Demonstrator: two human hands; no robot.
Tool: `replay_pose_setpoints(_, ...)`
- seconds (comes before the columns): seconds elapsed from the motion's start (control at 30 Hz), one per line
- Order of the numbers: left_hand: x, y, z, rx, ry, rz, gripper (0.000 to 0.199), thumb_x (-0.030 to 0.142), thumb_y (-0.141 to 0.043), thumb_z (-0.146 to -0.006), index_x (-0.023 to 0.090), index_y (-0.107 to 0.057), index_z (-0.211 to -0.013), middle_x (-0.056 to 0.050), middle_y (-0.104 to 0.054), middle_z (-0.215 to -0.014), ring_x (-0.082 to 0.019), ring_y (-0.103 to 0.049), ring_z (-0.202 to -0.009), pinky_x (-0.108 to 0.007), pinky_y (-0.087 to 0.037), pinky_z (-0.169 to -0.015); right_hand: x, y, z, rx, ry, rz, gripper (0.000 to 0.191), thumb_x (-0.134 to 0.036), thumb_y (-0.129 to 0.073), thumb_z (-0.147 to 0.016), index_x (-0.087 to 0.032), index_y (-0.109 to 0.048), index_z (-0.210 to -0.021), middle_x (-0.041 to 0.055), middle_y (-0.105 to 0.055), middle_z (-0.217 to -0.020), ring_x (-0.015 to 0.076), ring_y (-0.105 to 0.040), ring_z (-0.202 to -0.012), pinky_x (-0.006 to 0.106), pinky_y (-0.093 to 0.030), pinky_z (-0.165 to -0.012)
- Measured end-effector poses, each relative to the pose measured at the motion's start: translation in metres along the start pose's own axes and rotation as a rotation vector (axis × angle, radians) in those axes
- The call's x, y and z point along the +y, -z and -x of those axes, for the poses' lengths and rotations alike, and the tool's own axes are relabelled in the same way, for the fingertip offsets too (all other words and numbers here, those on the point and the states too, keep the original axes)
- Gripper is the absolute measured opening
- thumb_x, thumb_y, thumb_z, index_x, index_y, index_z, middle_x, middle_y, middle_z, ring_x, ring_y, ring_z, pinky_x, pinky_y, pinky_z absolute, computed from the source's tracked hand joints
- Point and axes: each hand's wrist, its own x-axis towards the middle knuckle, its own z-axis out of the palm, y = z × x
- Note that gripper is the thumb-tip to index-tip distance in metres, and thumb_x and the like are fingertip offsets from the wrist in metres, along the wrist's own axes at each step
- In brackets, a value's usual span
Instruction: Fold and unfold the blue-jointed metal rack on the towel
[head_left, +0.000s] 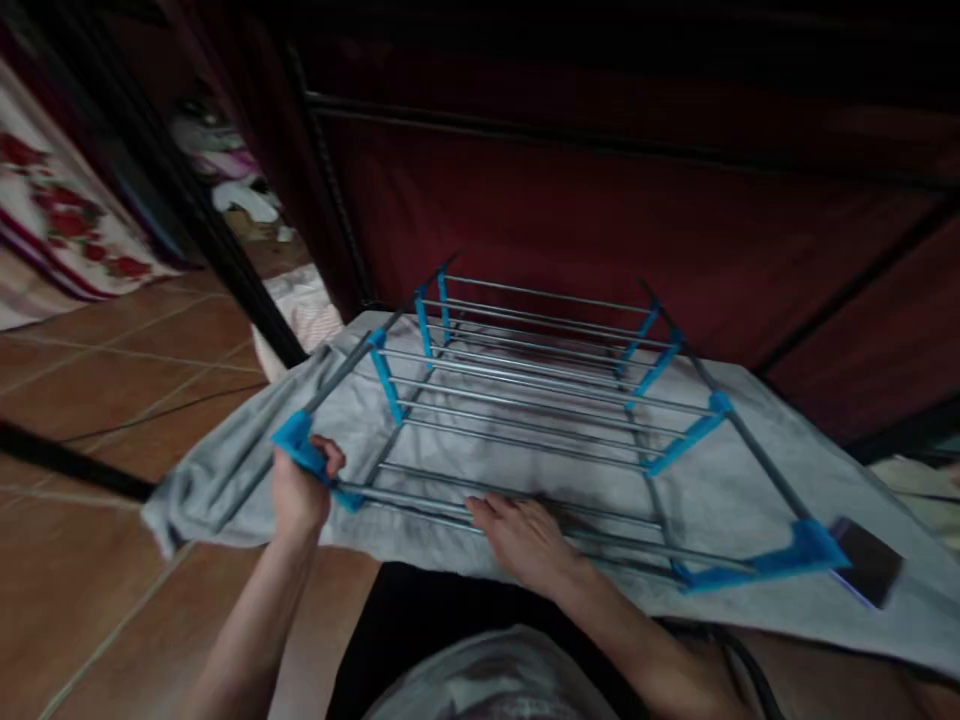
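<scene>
A shoe rack (525, 380) of thin metal rods with blue plastic brackets lies across a pale cloth before me. My left hand (301, 485) is closed around the blue bracket (300, 447) at its near left corner. My right hand (521, 535) curls its fingers over the near metal rod (622, 540), about midway along; its fingertips are partly hidden. Another blue bracket (795, 560) forms the near right corner. Several rods run side by side between the two bracketed ends.
The grey-white cloth (420, 450) covers the low surface under the rack. A dark flat phone-like object (870, 562) lies at the right. Behind stands a dark red panel (585, 220). Dark posts (247, 290) and tiled floor (135, 390) are at the left, with a flowered cloth (67, 210) beyond.
</scene>
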Motion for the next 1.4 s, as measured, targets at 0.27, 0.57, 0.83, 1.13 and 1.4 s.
replay_pose_setpoints(0.27,-0.014,-0.008,-0.003,0.045,0.044,0.061,0.037,0.04,-0.038,-0.086,0.022,-0.05,-0.056,-0.003,-0.05,-0.051,-0.017,-0.047,-0.053,-0.029,-0.042,-0.056,0.0,-0.001,0.006,0.072,0.013,0.046,0.048,-0.012,-0.039,-0.1,-0.024,-0.051,-0.144,0.0101,-0.068,-0.125,0.0198,-0.069,-0.103,0.031,-0.053,-0.084)
replay_pose_setpoints(0.57,-0.016,-0.008,-0.004,0.064,0.076,0.04,0.034,0.048,-0.039,-0.081,0.023,-0.048,-0.059,-0.003,-0.049,-0.052,-0.019,-0.05,-0.055,-0.03,-0.043,-0.053,0.002,0.002,0.004,0.059,-0.01,0.042,0.048,-0.014,-0.038,-0.101,-0.025,-0.049,-0.146,0.01,-0.066,-0.13,0.0207,-0.069,-0.103,0.033,-0.052,-0.086)
replay_pose_setpoints(0.83,-0.019,-0.009,-0.006,0.121,0.051,0.104,0.04,0.052,-0.04,-0.086,0.022,-0.048,-0.061,-0.002,-0.05,-0.053,-0.016,-0.048,-0.051,-0.029,-0.044,-0.052,0.002,0.003,0.004,0.04,-0.026,0.039,0.048,-0.015,-0.035,-0.103,-0.026,-0.048,-0.148,0.0087,-0.066,-0.132,0.0215,-0.069,-0.104,0.034,-0.052,-0.086)
replay_pose_setpoints(1.13,-0.019,-0.013,-0.005,0.122,0.055,0.151,0.04,0.052,-0.041,-0.086,0.023,-0.046,-0.06,-0.001,-0.048,-0.052,-0.016,-0.046,-0.049,-0.029,-0.041,-0.05,0.003,0.002,0.004,0.048,-0.014,0.039,0.043,-0.02,-0.035,-0.105,-0.026,-0.051,-0.144,0.0094,-0.067,-0.131,0.0206,-0.07,-0.102,0.032,-0.052,-0.084)
replay_pose_setpoints(1.4,-0.018,-0.011,-0.003,0.09,0.084,0.088,0.039,0.055,-0.039,-0.083,0.023,-0.044,-0.06,-0.001,-0.046,-0.051,-0.017,-0.047,-0.051,-0.03,-0.039,-0.051,0.002,0.008,0.004,0.049,-0.025,0.002,0.038,-0.025,-0.034,-0.107,-0.026,-0.057,-0.137,0.0061,-0.07,-0.122,0.0205,-0.07,-0.099,0.031,-0.051,-0.082)
